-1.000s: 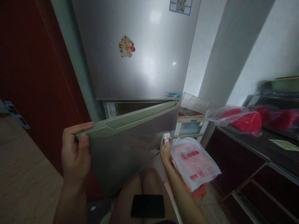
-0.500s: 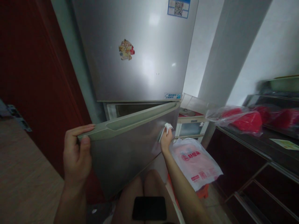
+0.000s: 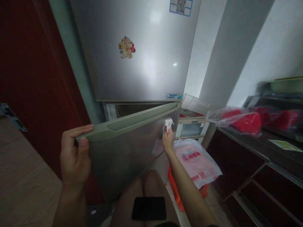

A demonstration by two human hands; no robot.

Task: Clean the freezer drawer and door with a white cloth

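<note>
My left hand (image 3: 77, 156) grips the upper left corner of the lower refrigerator door (image 3: 125, 157), thumb in front and fingers over the top edge. That door stands ajar, swung out on its left side. Near its right side, my right hand (image 3: 168, 138) holds a crumpled white tissue (image 3: 169, 124) against the front surface. Above is the closed upper refrigerator door (image 3: 142, 75), bearing a colourful magnet (image 3: 127, 47) and a QR-code sticker (image 3: 181, 7). Little of the compartment behind the lower door can be seen.
A black phone (image 3: 149, 208) rests on my thighs. At right, a white plastic bag (image 3: 199, 160) lies over an orange stool (image 3: 175, 189). Red items in clear plastic (image 3: 246, 121) sit on the dark counter (image 3: 281, 135). A reddish-brown door (image 3: 35, 63) stands at left.
My right hand has moved slightly up on the door with the tissue, and more of the tissue shows. My left hand keeps its grip. The view has shifted a little.
</note>
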